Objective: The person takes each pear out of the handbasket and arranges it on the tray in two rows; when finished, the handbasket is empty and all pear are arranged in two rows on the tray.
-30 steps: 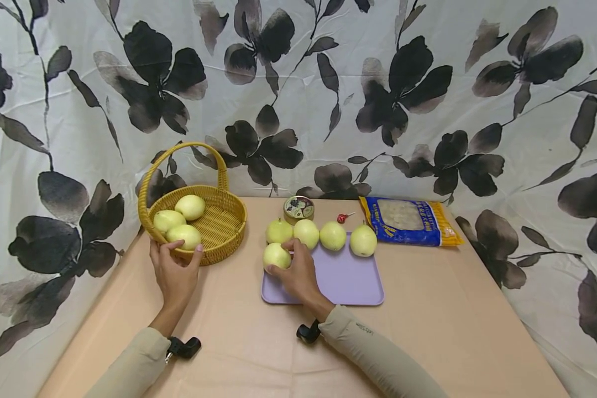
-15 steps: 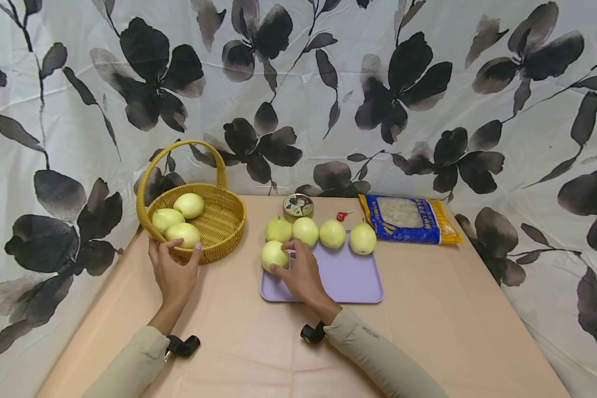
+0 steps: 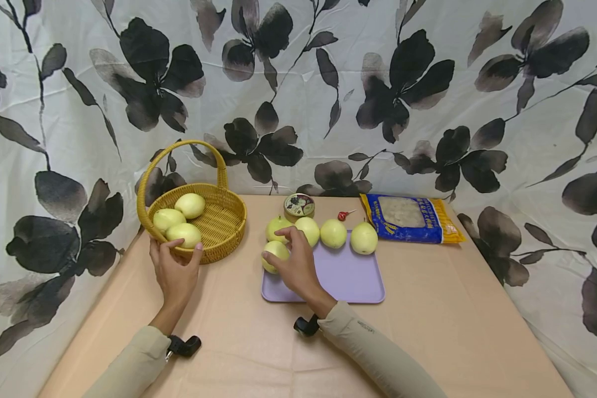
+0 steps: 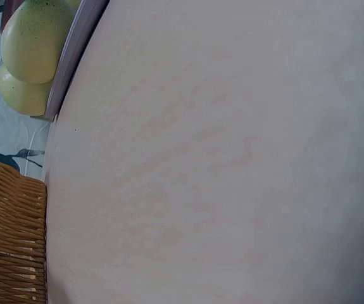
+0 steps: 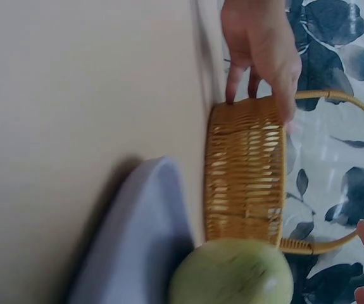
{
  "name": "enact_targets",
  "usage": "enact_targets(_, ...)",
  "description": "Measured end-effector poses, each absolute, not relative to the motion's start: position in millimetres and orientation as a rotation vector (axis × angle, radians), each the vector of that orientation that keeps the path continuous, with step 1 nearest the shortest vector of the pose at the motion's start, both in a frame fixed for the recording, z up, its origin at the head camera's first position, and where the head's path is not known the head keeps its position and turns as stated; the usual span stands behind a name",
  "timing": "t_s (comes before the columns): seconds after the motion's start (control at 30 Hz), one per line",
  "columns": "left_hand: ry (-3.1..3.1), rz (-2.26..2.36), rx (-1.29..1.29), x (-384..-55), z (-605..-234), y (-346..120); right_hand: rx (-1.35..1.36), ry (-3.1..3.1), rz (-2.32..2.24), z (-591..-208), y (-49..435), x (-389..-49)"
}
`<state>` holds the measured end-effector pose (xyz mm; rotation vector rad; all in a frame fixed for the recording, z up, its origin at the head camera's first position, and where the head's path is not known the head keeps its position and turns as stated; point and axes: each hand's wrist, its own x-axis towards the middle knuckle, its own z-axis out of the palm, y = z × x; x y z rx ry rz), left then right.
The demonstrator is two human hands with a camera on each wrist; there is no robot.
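1. I have the left hand (image 3: 176, 273) holding the yellow basket (image 3: 229, 249), with fingers bent over its near rim.
2. Three pale green fruits (image 3: 190, 206) sit inside it.
3. My right hand (image 3: 298, 271) is partway open, holding nothing, just above the front fruit (image 3: 278, 249).
4. That fruit is on the purple tray (image 3: 348, 279); four more fruits (image 3: 333, 234) line up behind.

The right hand (image 3: 300, 266), earlier at the side of the front fruit (image 3: 275, 248), has lifted clear; thumb and fingers now spread above, partly covering the fruit from view.
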<state>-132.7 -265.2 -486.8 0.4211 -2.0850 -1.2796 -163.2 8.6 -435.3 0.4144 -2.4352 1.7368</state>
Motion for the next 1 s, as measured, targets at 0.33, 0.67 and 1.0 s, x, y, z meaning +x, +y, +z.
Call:
enact_targets(0.33,-2.084,-1.281,0.429,-130.9,-483.3,-264.5,0.609,-2.379,1.756,-416.9,-35.3,-172.8)
enact_targets(0.67,-2.099,-1.272,0.438,-130.2,-484.6,-265.0,0.762,-2.383,1.781,-409.9,-88.6,-189.1)
enact_targets(1.0,-2.126,-1.226,0.445,-132.5,-485.5,-266.4,0.773,-2.389,1.898,-414.2,-141.9,-210.9)
